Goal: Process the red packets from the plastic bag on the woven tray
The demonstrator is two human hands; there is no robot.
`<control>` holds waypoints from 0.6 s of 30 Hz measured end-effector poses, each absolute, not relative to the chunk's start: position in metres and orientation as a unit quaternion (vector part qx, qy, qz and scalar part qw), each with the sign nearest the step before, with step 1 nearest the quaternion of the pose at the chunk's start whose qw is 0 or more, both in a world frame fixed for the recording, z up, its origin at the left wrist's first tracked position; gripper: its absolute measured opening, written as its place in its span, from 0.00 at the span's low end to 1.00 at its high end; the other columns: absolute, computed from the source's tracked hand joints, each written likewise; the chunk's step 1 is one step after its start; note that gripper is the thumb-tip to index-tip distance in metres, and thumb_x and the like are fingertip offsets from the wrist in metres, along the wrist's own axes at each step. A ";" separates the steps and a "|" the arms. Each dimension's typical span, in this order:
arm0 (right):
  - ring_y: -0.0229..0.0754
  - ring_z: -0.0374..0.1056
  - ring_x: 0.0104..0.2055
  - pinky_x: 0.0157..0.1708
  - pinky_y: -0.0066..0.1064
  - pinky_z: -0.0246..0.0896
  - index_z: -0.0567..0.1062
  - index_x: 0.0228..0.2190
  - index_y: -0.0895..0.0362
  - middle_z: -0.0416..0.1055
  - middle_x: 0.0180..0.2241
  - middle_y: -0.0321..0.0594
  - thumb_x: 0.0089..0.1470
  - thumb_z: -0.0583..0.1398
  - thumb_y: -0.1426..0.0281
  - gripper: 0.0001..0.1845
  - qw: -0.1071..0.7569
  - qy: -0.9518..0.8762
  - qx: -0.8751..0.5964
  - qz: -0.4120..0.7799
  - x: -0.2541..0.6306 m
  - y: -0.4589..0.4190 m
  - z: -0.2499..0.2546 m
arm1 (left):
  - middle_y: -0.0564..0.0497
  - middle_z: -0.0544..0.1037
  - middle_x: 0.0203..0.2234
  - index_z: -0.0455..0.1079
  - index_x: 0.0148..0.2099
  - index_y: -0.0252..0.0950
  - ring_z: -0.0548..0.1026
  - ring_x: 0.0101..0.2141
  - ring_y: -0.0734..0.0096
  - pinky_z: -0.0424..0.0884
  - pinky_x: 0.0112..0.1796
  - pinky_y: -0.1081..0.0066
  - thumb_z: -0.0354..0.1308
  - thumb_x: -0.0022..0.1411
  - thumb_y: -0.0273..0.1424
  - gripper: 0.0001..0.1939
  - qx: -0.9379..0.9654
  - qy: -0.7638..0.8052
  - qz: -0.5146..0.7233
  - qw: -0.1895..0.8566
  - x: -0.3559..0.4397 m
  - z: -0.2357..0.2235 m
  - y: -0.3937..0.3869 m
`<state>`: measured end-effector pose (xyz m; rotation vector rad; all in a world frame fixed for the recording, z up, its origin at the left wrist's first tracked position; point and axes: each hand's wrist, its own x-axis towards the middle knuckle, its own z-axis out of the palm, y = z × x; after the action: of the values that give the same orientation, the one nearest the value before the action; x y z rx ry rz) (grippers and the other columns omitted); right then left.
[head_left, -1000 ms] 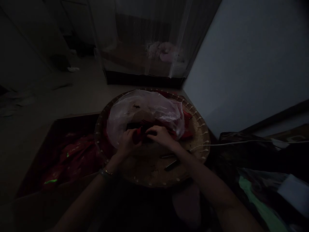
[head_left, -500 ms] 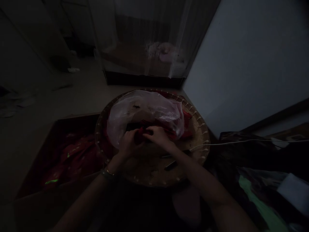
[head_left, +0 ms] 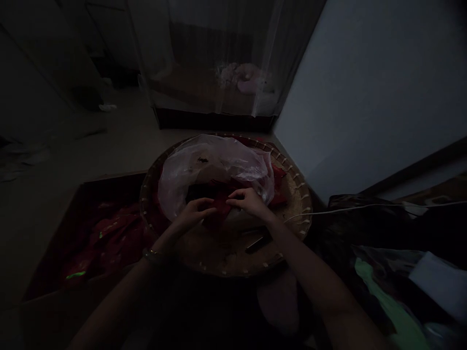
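Both my hands are over a round woven bamboo tray [head_left: 299,194] in dim light. Between them is a small red pouch-like piece [head_left: 220,201], its exact kind hard to make out. My left hand [head_left: 195,212] pinches its left edge, and my right hand [head_left: 246,200] pinches its right side with thumb and forefinger. Behind the hands lies an opened clear plastic bag [head_left: 215,153], with dark and red contents at its mouth. A dark flat tool with a pale edge [head_left: 255,244] rests on the tray below my right hand.
At the left stands a cardboard box [head_left: 82,194] full of red pouches [head_left: 113,228]. A white cable [head_left: 346,210] runs from the tray to the right. Clothes and bags [head_left: 386,296] are heaped at lower right, beside a pale wall [head_left: 365,97].
My hands have moved apart, and the red piece between them now lies spread wider and flatter. The view has shifted slightly.
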<state>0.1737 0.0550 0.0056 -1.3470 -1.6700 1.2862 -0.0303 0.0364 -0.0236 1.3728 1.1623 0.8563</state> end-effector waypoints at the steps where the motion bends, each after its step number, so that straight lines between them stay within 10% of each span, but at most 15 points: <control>1: 0.31 0.59 0.18 0.18 0.24 0.54 0.77 0.27 0.62 0.68 0.18 0.34 0.39 0.66 0.65 0.14 0.311 -0.642 -0.502 0.489 0.175 0.054 0.006 | 0.48 0.79 0.34 0.74 0.40 0.33 0.75 0.36 0.62 0.70 0.36 0.69 0.65 0.43 0.43 0.23 0.581 0.483 0.363 0.546 -0.027 -0.020 0.037; 8: 0.31 0.61 0.19 0.18 0.23 0.56 0.76 0.34 0.61 0.70 0.22 0.35 0.39 0.66 0.62 0.20 0.338 -0.601 -0.518 0.507 0.181 0.051 0.001 | 0.53 0.75 0.21 0.73 0.30 0.31 0.70 0.23 0.73 0.63 0.25 0.76 0.65 0.43 0.42 0.17 0.553 0.502 0.397 0.533 -0.004 -0.010 0.042; 18: 0.31 0.60 0.18 0.18 0.24 0.56 0.73 0.25 0.61 0.67 0.17 0.32 0.36 0.66 0.56 0.20 0.394 -0.553 -0.515 0.524 0.190 0.048 -0.018 | 0.48 0.78 0.29 0.73 0.41 0.31 0.74 0.27 0.69 0.67 0.28 0.73 0.67 0.42 0.41 0.25 0.512 0.470 0.341 0.633 0.000 -0.031 0.040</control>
<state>0.1897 0.0481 -0.0177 -1.3062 -1.4020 1.3294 -0.0005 0.0396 -0.0310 1.1715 1.0750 0.7791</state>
